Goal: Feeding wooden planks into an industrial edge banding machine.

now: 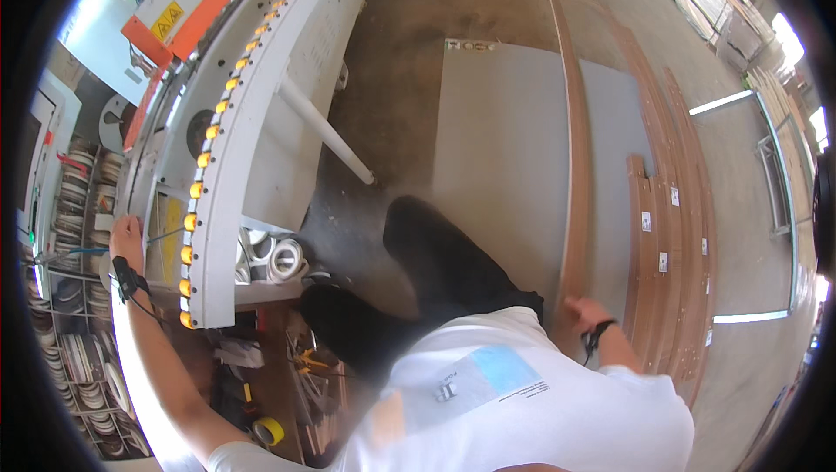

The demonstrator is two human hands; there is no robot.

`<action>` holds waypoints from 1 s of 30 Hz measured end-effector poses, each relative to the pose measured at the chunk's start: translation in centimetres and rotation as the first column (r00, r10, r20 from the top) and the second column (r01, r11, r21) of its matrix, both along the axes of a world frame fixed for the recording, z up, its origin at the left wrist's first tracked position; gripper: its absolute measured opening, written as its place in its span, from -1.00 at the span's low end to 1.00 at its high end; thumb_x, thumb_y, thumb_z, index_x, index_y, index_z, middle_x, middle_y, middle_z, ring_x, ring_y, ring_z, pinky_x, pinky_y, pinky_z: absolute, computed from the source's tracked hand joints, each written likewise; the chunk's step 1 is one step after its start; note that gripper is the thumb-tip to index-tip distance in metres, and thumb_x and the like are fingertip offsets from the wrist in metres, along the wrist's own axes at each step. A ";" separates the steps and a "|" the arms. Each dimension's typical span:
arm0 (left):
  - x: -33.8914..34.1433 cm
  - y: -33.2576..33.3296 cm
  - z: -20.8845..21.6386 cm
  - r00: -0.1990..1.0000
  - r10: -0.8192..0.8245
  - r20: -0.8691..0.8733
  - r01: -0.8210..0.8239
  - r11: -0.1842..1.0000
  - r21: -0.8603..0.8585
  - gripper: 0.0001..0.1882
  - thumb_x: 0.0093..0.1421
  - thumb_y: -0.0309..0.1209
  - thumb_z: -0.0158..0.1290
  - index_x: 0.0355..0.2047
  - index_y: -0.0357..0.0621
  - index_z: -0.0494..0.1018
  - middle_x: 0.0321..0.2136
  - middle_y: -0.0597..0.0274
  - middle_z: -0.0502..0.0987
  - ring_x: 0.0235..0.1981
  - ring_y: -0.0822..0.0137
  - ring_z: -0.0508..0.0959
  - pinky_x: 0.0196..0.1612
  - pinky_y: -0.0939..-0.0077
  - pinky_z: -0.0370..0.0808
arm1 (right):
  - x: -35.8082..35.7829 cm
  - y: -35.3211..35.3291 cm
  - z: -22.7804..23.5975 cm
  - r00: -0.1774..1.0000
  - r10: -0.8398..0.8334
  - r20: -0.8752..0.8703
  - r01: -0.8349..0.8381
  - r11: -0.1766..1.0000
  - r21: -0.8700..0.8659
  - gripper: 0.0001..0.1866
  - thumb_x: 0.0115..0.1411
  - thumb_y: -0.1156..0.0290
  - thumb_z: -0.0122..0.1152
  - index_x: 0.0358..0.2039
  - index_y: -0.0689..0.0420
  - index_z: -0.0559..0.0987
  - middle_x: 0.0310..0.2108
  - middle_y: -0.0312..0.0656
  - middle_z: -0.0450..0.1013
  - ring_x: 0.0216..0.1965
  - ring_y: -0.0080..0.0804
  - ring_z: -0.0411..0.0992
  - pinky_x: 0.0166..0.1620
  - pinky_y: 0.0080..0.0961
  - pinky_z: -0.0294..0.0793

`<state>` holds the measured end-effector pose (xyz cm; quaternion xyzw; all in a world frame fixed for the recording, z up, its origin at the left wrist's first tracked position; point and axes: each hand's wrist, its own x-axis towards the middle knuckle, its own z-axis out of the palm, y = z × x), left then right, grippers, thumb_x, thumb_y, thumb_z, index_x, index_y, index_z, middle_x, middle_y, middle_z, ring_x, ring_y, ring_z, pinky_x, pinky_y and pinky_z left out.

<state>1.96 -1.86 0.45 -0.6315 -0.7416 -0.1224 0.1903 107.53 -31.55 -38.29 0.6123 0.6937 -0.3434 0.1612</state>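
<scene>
My left hand is at the near end of the white machine, beside its metal bed. Its fingers look curled, and what they may hold is hidden. Low at my right side, my right hand grips the near end of a long, narrow brown board. The board runs far ahead of me, over grey sheets on the floor. Its near part and my right hand are slightly blurred.
Yellow rollers line the machine's edge. Rolls of white banding sit below it, and a rack of rolls stands at left. More brown boards with white labels lie at right, beside a metal frame.
</scene>
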 end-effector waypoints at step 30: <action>5.6 -0.7 2.0 0.997 0.001 -0.081 0.005 0.997 0.074 -0.70 0.49 -0.25 0.02 0.01 -0.16 0.62 -0.08 -0.01 0.64 -0.07 -0.11 0.64 -0.01 0.13 0.58 | -7.2 19.8 13.9 0.089 -0.733 -0.674 0.743 0.500 -0.445 -0.44 0.40 -0.08 0.33 0.19 0.06 0.61 -0.08 -0.36 0.65 -0.14 -0.52 0.63 0.02 -0.39 0.56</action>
